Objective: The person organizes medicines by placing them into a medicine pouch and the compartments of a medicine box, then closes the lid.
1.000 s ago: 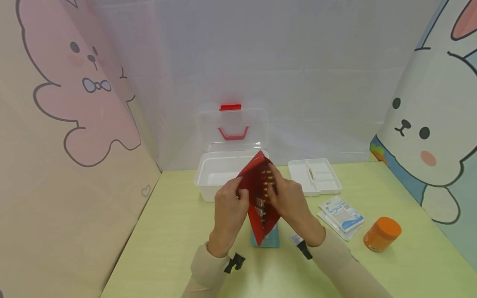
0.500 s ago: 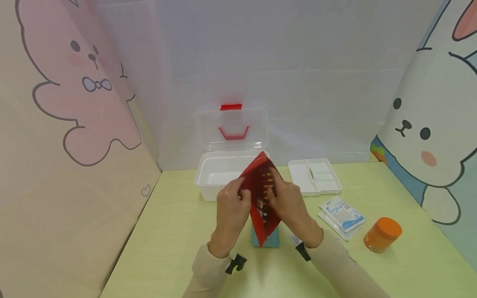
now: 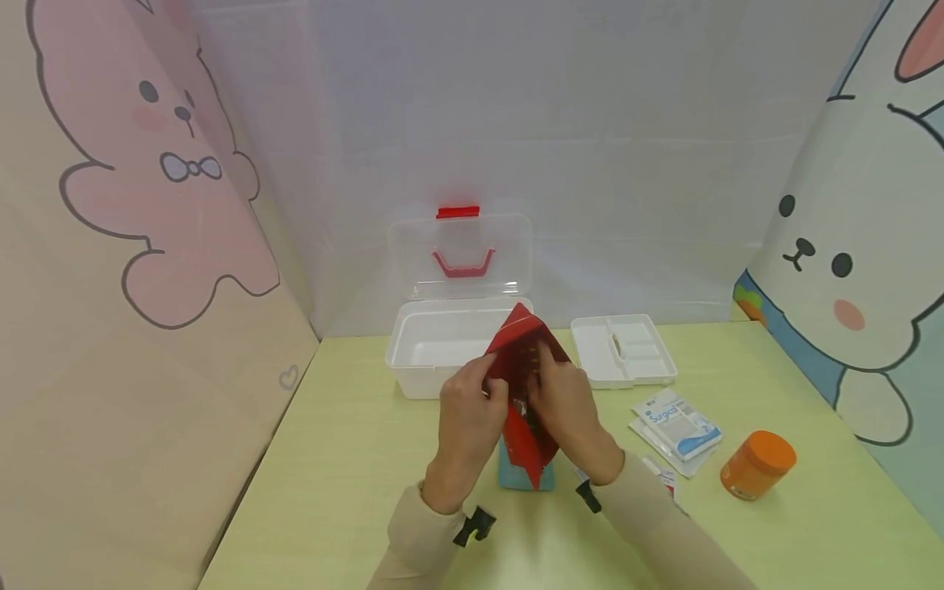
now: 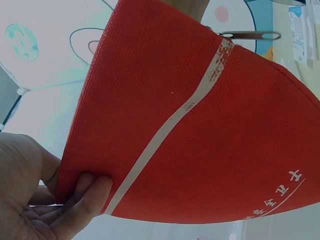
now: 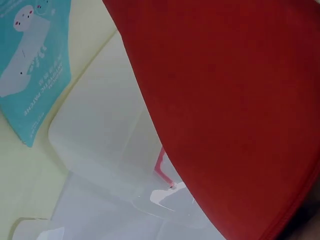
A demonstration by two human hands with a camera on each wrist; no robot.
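Note:
Both hands are at a red fabric zip pouch point(image 3: 525, 447) that gapes open above the table. My left hand point(image 3: 472, 414) pinches its left edge, thumb on the near side, as the left wrist view shows on the pouch's outer panel point(image 4: 165, 120), with white lettering and a zip pull point(image 4: 250, 35). On the right side, my right hand point(image 3: 568, 406) has its fingers reaching into the opening. Small yellow and metallic pieces show faintly inside; I cannot tell whether the right fingertips hold anything. A teal packet point(image 3: 512, 475) lies on the table beneath the pouch.
Behind stands a clear box point(image 3: 413, 373) with its lid point(image 3: 413, 262) raised. A white divided tray point(image 3: 642, 352) lies to its right. Nearer on the right are surgical packets point(image 3: 678, 422), an orange jar point(image 3: 757, 465) and a small white-and-red packet point(image 3: 664, 478) beside the right sleeve.
Both hands and the pouch have shifted slightly right and the pouch has turned a little. The right fingers sit deeper in the opening, and less of the contents shows.

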